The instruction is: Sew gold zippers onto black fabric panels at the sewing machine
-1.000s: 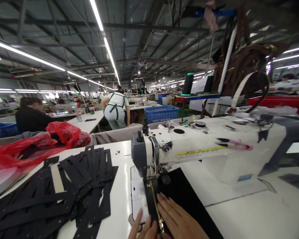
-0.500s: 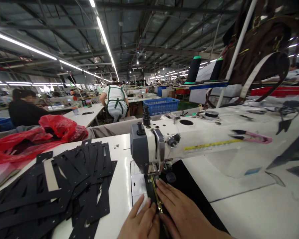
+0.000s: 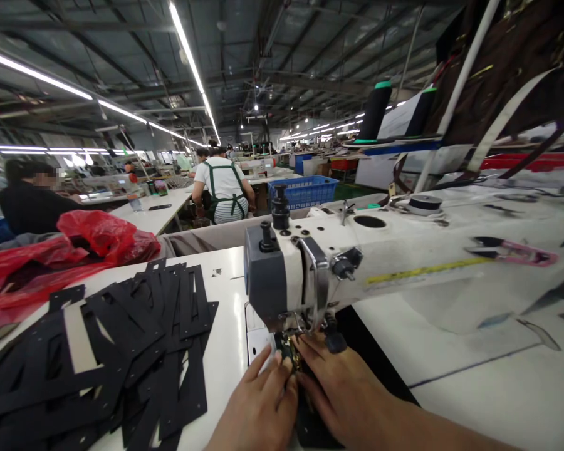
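Observation:
The sewing machine (image 3: 305, 275) has its presser foot just ahead of my fingers. A zipper (image 3: 295, 359) with gold-coloured metal lies on a black piece (image 3: 310, 429) beneath the machine head, mostly covered by my hands. My left hand (image 3: 263, 401) rests on the left side of the zipper, its fingers stretched forward. Across from it, my right hand (image 3: 352, 391) lies flat along the right side, fingertips close to the foot and partly behind a machine part. More black material (image 3: 371, 357) spreads out under my right hand.
Many black slotted strips (image 3: 122, 351) are heaped on the white table (image 3: 228, 282) at left, beside a red plastic bag (image 3: 108, 241). Pink-handled thread snips (image 3: 512, 250) lie on the machine arm. Thread cones (image 3: 376, 113) stand behind. Co-workers (image 3: 223, 188) and a blue crate (image 3: 305, 191) are beyond.
Both hands have slid forward, nearer the presser foot, with the zipper and black piece. Less of the zipper shows now. The view has shifted, and the apron-wearing co-worker stands straighter.

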A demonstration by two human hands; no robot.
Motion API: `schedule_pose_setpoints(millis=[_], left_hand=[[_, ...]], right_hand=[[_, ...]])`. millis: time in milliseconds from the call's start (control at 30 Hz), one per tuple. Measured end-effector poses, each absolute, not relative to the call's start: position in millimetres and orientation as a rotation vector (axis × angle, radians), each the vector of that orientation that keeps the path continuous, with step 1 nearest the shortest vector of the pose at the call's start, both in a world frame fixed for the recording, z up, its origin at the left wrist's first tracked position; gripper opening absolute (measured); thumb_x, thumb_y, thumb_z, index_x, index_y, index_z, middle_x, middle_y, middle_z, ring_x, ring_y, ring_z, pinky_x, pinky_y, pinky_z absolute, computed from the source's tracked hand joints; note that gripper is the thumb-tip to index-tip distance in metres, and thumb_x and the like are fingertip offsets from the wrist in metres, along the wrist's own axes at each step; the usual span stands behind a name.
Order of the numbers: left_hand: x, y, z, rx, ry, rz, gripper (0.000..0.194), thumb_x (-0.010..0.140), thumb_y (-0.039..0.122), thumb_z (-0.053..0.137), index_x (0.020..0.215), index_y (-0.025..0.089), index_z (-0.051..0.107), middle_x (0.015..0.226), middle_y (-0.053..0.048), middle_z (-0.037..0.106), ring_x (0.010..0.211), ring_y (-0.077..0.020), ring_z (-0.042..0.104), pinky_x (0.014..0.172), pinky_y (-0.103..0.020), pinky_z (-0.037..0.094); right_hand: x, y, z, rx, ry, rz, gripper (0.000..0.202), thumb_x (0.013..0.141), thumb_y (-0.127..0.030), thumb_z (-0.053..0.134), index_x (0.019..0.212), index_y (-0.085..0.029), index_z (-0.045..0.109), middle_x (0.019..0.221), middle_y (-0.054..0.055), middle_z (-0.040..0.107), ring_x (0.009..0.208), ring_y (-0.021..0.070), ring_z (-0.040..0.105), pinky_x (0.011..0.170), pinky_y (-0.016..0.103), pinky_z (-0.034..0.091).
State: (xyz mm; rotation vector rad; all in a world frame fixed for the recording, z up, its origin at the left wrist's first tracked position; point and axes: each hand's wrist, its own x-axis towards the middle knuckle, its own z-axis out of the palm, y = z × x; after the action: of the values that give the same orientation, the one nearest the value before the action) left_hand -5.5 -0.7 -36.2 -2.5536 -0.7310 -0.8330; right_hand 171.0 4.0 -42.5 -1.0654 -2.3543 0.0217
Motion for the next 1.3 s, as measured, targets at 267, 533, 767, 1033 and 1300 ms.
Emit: schedule_pose_setpoints(millis=[267,533,767,1033,1300], left_hand=[[-6.2,10.4,-30.7,-2.606,-0.707,-0.76,0.028,0.089,0.005,0.03,0.091,0.008,0.059,0.082,-0.011,0.066,0.086,-0.0211,0.066,0.085,-0.037,0.053],[-6.7,14.6,-33.8,-2.54,-0.672,-0.822,0.032,0.09,0.009,0.025,0.092,0.007,0.057,0.079,-0.013,0.065,0.084,-0.0228,0.066,0.081,-0.037,0.055],[-9.0,15.3,-41.1,-2.573,-0.675,-0.793,0.027,0.088,0.009,0.031,0.093,0.007,0.058,0.081,-0.013,0.064,0.09,-0.0238,0.064,0.084,-0.04,0.053],[-11.1,13.2,-38.6,-2.67,-0.762,-0.779,0.024,0.086,0.01,0.037,0.095,0.007,0.059,0.086,-0.014,0.064,0.09,-0.0249,0.062,0.082,-0.042,0.053],[-3.6,-14.1,-28.8,-2.688,-1.015,-0.949,0.023,0.085,0.007,0.04,0.088,0.015,0.062,0.084,-0.006,0.068,0.072,-0.0185,0.063,0.066,-0.034,0.056]], right_hand=[[167.5,15.2,-39.7,-1.089,-2.237,0.226,0.03,0.082,-0.01,0.041,0.108,-0.017,0.055,0.101,0.008,0.062,0.095,0.0211,0.056,0.086,0.036,0.044],[165.9,21.9,-44.1,-1.37,-2.082,-0.02,0.014,0.079,-0.019,0.053,0.089,-0.017,0.063,0.09,0.01,0.062,0.085,0.0259,0.058,0.074,0.039,0.046],[154.3,30.9,-31.4,-1.588,-2.12,0.04,0.014,0.079,-0.017,0.051,0.078,-0.016,0.066,0.079,0.008,0.068,0.077,0.025,0.063,0.069,0.034,0.048],[165.9,21.3,-22.0,-1.555,-2.222,0.082,0.016,0.084,-0.021,0.051,0.085,-0.014,0.066,0.083,0.01,0.068,0.078,0.0216,0.064,0.067,0.03,0.05],[183.7,-25.9,-29.6,-0.914,-2.513,-0.019,0.037,0.084,-0.012,0.043,0.118,-0.005,0.056,0.123,0.014,0.055,0.114,0.0241,0.05,0.097,0.038,0.042]])
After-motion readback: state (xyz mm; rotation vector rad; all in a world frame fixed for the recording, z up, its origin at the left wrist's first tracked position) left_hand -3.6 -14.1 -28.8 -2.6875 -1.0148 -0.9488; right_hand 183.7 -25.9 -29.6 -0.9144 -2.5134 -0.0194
